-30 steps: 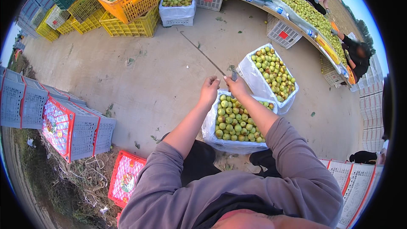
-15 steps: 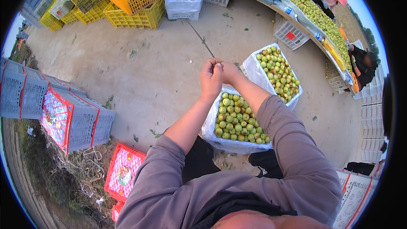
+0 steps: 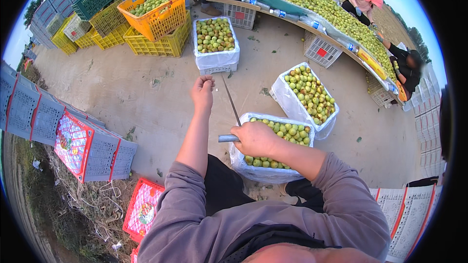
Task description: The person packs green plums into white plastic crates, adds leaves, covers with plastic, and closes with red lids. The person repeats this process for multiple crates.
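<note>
My right hand is closed around the grey tube handle of a long thin metal rod. The rod slants away over the floor to the near base of a white-lined crate full of round green fruit with brown blotches; how its tip meets the crate is too small to make out. My left hand is off the rod, its fingers curled with nothing visible in them. Under my right wrist stands another lined crate of fruit, partly covered by that arm. A third lined crate touches it at the far right.
A curved sorting table heaped with fruit runs along the far right, with people at it. Yellow crates and an orange basket of fruit stand far left. Grey crates with red edges line the left. Dry brush borders the concrete floor.
My hands were together on the rod; the left has let go and moved left, the right has come nearer with the handle. The far fruit crate has slid toward me, away from the table.
</note>
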A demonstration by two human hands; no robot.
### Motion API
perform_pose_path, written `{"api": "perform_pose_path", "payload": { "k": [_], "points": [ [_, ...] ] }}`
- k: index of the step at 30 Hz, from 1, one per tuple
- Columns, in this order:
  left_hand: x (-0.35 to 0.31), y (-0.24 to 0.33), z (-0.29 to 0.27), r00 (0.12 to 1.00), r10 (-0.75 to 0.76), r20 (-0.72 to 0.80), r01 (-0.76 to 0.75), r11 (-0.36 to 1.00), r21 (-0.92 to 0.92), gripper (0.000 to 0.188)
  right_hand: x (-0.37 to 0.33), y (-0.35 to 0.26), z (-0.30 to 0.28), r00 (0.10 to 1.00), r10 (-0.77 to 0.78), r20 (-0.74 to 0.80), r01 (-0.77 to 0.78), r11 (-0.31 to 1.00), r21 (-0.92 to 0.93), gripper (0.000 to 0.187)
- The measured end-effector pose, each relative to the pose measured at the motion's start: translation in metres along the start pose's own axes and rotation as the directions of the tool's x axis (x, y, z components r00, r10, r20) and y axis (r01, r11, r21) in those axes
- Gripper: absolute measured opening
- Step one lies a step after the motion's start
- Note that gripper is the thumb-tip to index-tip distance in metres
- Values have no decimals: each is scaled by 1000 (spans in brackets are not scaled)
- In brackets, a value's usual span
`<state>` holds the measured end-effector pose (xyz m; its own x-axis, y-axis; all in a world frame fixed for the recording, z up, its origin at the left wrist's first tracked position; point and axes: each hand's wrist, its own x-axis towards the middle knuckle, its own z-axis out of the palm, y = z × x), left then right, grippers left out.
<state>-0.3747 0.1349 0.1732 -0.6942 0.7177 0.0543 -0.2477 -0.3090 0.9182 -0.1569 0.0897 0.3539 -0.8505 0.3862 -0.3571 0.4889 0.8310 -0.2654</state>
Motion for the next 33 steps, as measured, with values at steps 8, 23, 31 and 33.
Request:
{"api": "perform_pose_path", "payload": {
  "k": [8, 23, 31, 33],
  "points": [
    [-73, 29, 31, 760, -110, 641, -85, 960, 266, 39, -80, -48, -122, 987, -74, -141, 99, 978, 183, 28],
    [-85, 56, 96, 860, -244, 448, -99, 781, 616, 86, -33, 104, -211, 718, 501, -483, -411, 865, 287, 28],
    [-114, 112, 13, 883, -58, 465, -296, 699, 651, 68, -91, 79, -108, 839, 250, -483, 285, 555, 782, 24],
    [-125, 98, -28, 891, 57, 450, -311, 798, 516, 61, -90, 29, -63, 905, 4, -426, 346, 575, 742, 28]
  ]
}}
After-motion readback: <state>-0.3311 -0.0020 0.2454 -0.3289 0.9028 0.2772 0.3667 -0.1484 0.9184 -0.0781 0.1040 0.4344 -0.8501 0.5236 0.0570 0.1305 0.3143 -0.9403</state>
